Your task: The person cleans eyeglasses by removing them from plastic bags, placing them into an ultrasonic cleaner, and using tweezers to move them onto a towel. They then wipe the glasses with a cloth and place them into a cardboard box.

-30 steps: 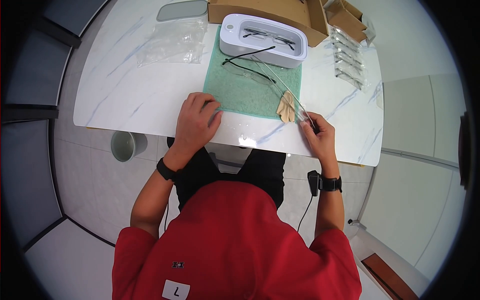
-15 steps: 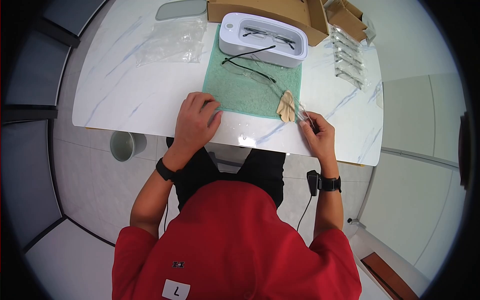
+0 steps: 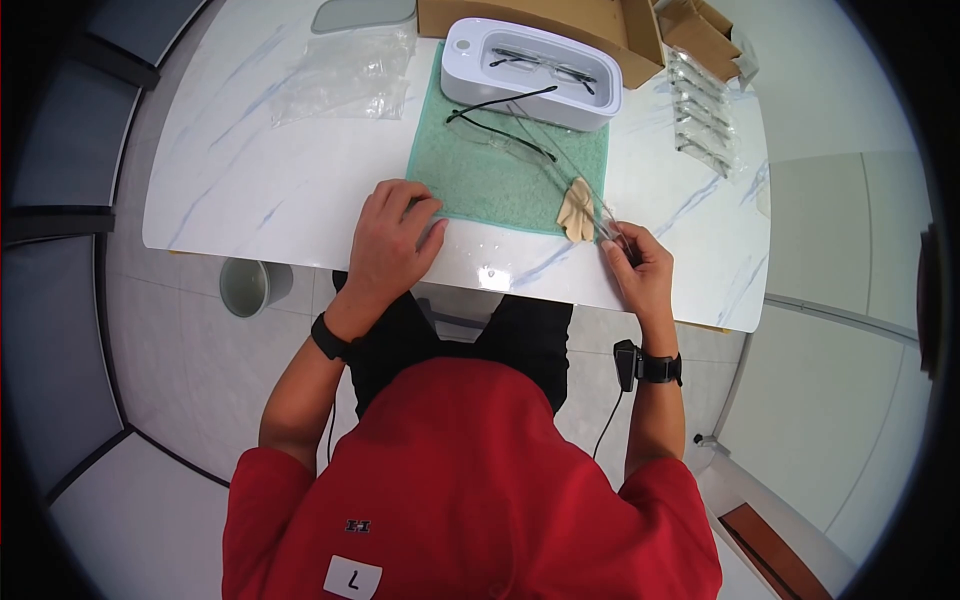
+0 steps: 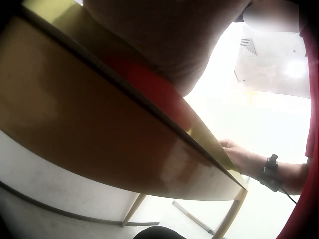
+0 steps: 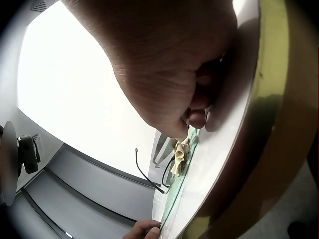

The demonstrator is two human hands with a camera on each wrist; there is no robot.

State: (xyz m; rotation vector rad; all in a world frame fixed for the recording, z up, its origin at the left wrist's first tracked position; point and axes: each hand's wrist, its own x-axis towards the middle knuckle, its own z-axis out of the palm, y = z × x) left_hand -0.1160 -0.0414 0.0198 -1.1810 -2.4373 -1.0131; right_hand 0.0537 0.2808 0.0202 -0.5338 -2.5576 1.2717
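Note:
My right hand rests at the table's front edge and holds long, thin metal tweezers between thumb and fingers. They slant up and left over the green towel, crossing near a crumpled beige piece with finger-like folds. My left hand rests loosely bent at the towel's front left corner, holding nothing. Black-templed glasses lie on the towel, their temples spread. Behind them stands a white ultrasonic cleaner with another pair of glasses inside its basin. In the right wrist view my fingers hide the tweezers' grip end.
Clear plastic bags lie at the left, below a grey lid. An open cardboard box stands behind the cleaner. Bagged glasses form a row at the right. A bin stands on the floor.
The head view has shifted slightly. Both hands keep their places on the table edge. The tweezers, bright silver earlier, look fainter and grey now.

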